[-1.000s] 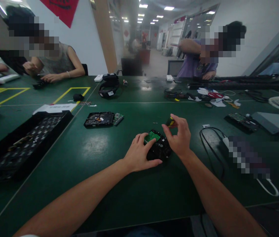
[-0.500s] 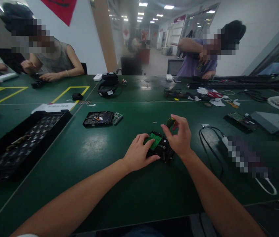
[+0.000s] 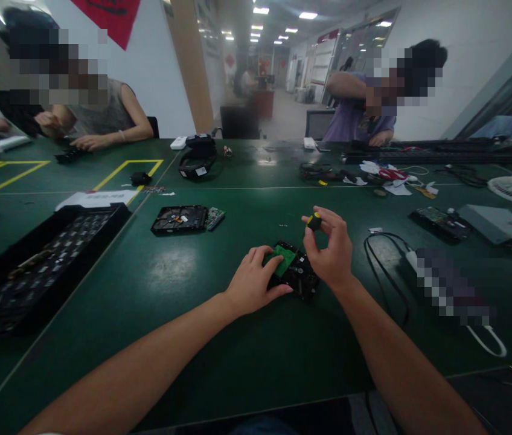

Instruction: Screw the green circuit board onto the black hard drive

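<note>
A black hard drive (image 3: 300, 277) with a green circuit board (image 3: 285, 258) on it lies on the table in front of me. My left hand (image 3: 256, 279) grips the drive from its left side, fingertips on the green board and thumb along the near edge. In my right hand (image 3: 331, 251) is a screwdriver (image 3: 313, 222) with a black and yellow handle, pinched between thumb and fingers. It stands nearly upright over the drive; its tip is too small to make out. Tiny screws (image 3: 283, 225) lie just beyond the drive.
Left of me are another opened hard drive (image 3: 179, 219), a small circuit board (image 3: 215, 219) and a long black tray (image 3: 48, 260). To the right lie a power strip (image 3: 446, 284) with its cable, another drive (image 3: 441, 223) and a grey box (image 3: 503, 223). Two people sit across the table.
My right fingers have shifted on the screwdriver handle, the thumb moving down and right, so more of the yellow shows. The left hand and the drive stay in place.
</note>
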Tool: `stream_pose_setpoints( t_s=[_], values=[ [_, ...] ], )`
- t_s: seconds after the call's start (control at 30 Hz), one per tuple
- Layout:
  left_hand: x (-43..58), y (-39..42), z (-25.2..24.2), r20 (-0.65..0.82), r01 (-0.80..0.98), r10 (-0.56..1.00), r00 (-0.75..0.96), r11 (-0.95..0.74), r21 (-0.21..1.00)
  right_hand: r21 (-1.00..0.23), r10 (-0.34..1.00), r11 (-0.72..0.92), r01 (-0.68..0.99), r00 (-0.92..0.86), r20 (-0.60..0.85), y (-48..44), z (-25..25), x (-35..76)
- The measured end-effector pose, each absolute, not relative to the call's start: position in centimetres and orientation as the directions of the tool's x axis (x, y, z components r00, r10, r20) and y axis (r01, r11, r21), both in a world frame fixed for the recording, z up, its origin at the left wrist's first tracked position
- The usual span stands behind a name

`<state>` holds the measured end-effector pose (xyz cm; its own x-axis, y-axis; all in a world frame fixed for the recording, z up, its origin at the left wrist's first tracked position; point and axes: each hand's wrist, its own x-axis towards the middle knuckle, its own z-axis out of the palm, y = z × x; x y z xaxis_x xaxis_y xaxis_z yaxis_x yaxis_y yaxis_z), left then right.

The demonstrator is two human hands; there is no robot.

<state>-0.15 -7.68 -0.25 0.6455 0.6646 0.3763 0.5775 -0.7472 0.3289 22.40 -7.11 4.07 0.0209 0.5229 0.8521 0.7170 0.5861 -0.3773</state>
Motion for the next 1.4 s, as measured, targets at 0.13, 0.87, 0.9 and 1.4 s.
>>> stream_pose_setpoints(
  t_s=[0.13, 0.87, 0.9, 1.4],
  values=[
    [-0.21, -7.71, -0.16, 0.373, 0.569, 0.661, 0.651, -0.751, 0.335, -0.358, 0.501, 0.525, 0.773, 0.059, 0.863, -7.27, 4.26, 22.46],
    [-0.11, -7.82, -0.18, 0.391, 0.567, 0.66, 0.642, -0.752, 0.336, -0.406, 0.585, 0.477, 0.78, 0.063, 0.808, -7.42, 4.33, 22.41],
    [-0.11, -7.82, -0.18, 0.393, 0.567, 0.66, 0.641, -0.752, 0.337, -0.403, 0.582, 0.477, 0.781, 0.063, 0.81, -7.44, 4.34, 22.39],
    [-0.18, -7.76, -0.31, 0.373, 0.577, 0.659, 0.653, -0.752, 0.318, -0.412, 0.577, 0.478, 0.776, 0.075, 0.813, -7.14, 4.14, 22.61]
  ],
)
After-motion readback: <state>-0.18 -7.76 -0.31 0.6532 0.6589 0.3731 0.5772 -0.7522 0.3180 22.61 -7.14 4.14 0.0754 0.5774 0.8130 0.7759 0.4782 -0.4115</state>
